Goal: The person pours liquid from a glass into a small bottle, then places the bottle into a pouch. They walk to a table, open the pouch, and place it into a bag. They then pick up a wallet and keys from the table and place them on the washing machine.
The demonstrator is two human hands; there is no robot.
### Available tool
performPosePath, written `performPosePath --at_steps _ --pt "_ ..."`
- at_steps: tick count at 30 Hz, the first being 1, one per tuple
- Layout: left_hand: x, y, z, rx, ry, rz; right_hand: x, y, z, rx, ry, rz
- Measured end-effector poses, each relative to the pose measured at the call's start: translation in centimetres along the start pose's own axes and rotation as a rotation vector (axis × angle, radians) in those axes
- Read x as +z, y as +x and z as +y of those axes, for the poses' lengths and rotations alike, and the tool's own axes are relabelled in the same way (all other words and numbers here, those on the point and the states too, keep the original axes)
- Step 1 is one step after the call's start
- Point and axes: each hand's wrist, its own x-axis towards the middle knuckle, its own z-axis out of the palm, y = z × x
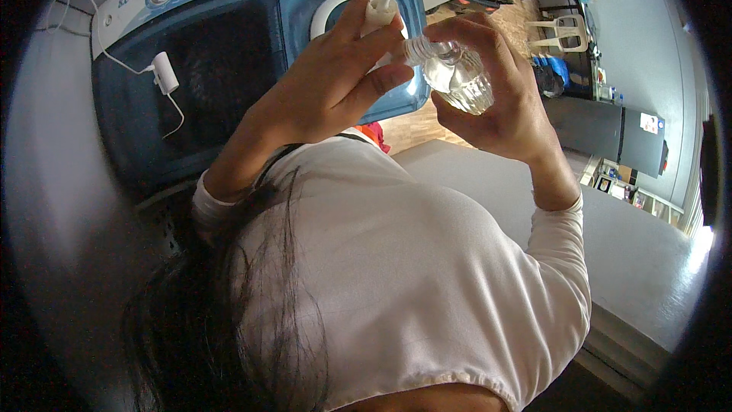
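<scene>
A small clear bottle (pixel 463 82) with clear liquid is held tilted in front of my chest. My right hand (pixel 507 107) wraps around its body from below and behind. The fingertips of my left hand (pixel 335 80) pinch at the bottle's ribbed neck (pixel 418 49). A white plug-like piece (pixel 379 11) on a white cable rises just behind my left fingers; whether the hand holds it I cannot tell. My white long sleeves and dark hair fill the lower half of the picture.
A blue and white twin-tub washing machine (pixel 229 53) stands behind my hands, with round knobs along its top panel. A white adapter (pixel 165 72) with a thin cable lies on its dark lid. A grey counter (pixel 633 252) runs right; a white plastic chair (pixel 564 30) stands farther back.
</scene>
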Motion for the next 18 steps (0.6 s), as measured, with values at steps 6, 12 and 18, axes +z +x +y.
performPosePath --at_steps 6,12,18 --pt "-0.08 -0.1 -0.03 -0.013 -0.002 -0.022 0.17 0.08 0.09 0.03 -0.035 -0.008" --pt "-0.13 -0.24 -0.22 -0.034 0.001 -0.025 0.25 0.24 0.16 0.032 0.0 -0.033" --pt "0.21 -0.31 -0.37 0.004 0.006 0.018 0.15 0.42 0.17 0.088 -0.037 -0.067"
